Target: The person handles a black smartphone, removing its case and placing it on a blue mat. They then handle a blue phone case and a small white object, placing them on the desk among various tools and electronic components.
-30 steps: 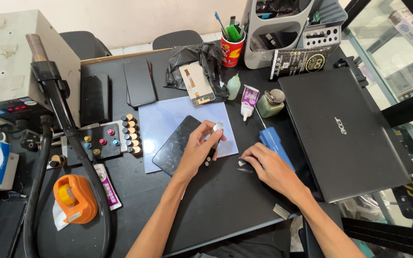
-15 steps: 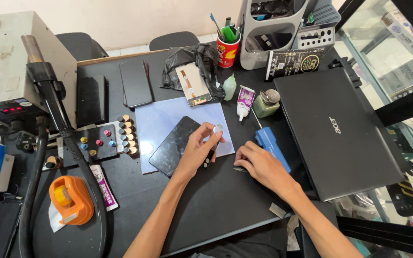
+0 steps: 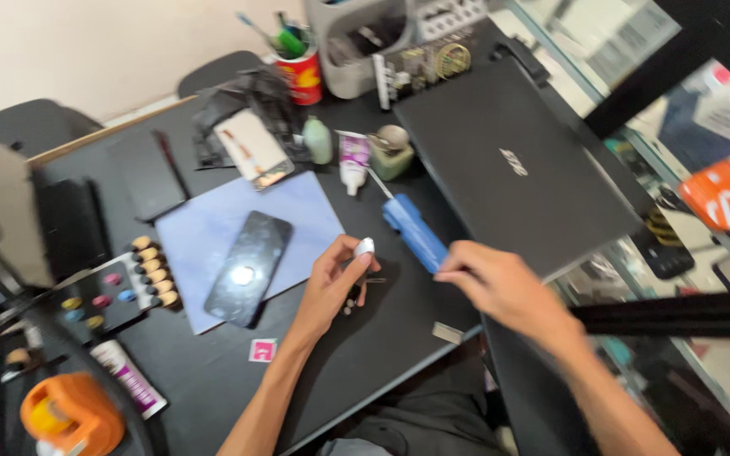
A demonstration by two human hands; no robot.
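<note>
- A cluttered repair bench: a dark table (image 3: 382, 355) against a pale wall, with glass display shelving to the right and the frame smeared by motion.
- The left hand (image 3: 331, 287) pinches a small white piece (image 3: 365, 247) between thumb and fingertips, held just above the table near the right edge of the pale blue mat (image 3: 213, 228). Something small and dark hangs under the palm, too blurred to name.
- The right hand (image 3: 500, 287) is loosely curled with its fingertips at the near end of the blue tool (image 3: 416, 234), which lies slanted beside the closed black laptop (image 3: 509, 160). Whether it grips the tool or only touches it, I cannot tell.
- To do this well, I judge the white piece should stay pinched low over the mat, so that a slip lands on it and not on the black table, and the right hand should take the tool firmly at its middle before lifting.
- The dark phone (image 3: 247, 268) lies face up on the mat, left of the left hand and apart from it.
- Farther off stand a white tube (image 3: 352, 160), a small green bottle (image 3: 318, 139) and a round-capped jar (image 3: 392, 150).
- At the far left sit a block of coloured knobs (image 3: 120, 291) and an orange holder (image 3: 69, 418).
</note>
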